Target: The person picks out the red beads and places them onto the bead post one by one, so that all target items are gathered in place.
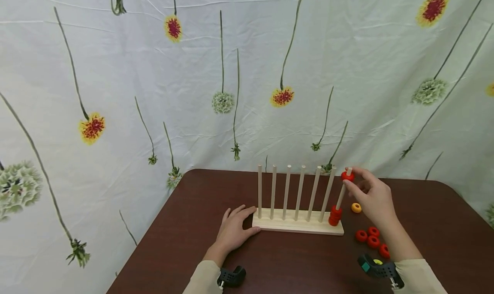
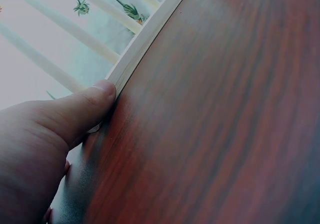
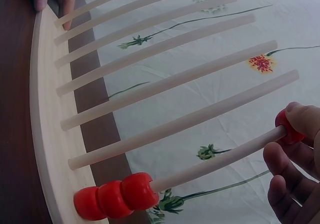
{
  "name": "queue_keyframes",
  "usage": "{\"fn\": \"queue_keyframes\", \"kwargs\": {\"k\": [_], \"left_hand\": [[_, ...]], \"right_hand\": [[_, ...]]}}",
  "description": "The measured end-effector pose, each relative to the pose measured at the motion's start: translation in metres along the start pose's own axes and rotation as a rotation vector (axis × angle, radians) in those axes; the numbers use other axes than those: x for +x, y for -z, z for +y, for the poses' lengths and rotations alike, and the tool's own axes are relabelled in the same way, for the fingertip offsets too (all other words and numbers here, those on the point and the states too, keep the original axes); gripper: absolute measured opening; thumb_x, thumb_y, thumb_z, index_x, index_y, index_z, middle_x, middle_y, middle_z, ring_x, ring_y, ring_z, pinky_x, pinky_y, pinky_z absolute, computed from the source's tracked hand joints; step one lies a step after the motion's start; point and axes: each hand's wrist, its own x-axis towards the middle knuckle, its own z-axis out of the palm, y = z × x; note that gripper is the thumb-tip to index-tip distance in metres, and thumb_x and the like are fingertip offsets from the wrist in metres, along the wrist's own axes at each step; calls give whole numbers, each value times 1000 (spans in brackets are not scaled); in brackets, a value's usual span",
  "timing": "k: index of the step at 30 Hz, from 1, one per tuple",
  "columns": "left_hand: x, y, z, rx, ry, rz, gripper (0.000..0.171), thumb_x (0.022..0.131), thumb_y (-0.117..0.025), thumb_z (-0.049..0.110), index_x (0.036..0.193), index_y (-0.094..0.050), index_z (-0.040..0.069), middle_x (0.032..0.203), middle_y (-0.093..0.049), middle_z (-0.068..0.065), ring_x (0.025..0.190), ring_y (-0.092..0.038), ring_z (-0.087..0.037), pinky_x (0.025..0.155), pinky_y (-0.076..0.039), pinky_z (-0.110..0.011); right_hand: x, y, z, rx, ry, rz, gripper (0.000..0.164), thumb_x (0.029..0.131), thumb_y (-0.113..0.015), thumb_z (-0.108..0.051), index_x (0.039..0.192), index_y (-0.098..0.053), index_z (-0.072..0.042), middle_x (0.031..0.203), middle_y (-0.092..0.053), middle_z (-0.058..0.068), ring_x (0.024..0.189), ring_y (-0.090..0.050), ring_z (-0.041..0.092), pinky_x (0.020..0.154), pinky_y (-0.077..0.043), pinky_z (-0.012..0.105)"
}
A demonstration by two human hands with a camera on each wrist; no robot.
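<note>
A wooden peg rack [image 1: 297,227] with a row of upright pegs stands on the table. At its left end my left hand [image 1: 234,232] holds the base, thumb [image 2: 92,103] along the front edge and fingers toward the back. My right hand [image 1: 372,195] pinches a red bead [image 1: 347,176] between thumb and fingers. That bead is around the top of the rightmost peg, whose tip pokes through the hole. Three red beads [image 3: 116,199] are stacked at the foot of the same peg. The other pegs carry no beads.
Several loose red beads [image 1: 373,241] lie right of the rack, beside my right forearm. An orange bead [image 1: 356,208] lies behind them. A yellow bead [image 1: 378,262] is partly hidden by the right wrist strap [image 1: 380,269]. A flowered cloth [image 1: 247,71] hangs behind the dark table [image 1: 293,264].
</note>
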Motion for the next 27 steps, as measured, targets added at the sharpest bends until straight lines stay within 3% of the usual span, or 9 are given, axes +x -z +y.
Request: {"fn": "queue_keyframes", "kwargs": {"k": [20, 27], "left_hand": [[0, 0, 0, -10, 0, -4, 62, 88, -76, 40, 142, -58, 18, 144, -59, -2, 144, -43, -31, 122, -16, -64], [1, -1, -1, -1, 0, -3, 62, 88, -76, 41, 142, -58, 18, 144, -59, -2, 144, -43, -31, 122, -16, -65]], "right_hand": [[-6, -5, 5, 20, -35, -26, 41, 97, -68, -24, 133, -61, -7, 74, -70, 12, 61, -59, 8, 47, -44, 22], [-9, -8, 8, -6, -33, -42, 40, 96, -68, -24, 131, -61, -7, 72, -68, 10, 57, -52, 4, 47, -43, 23]]}}
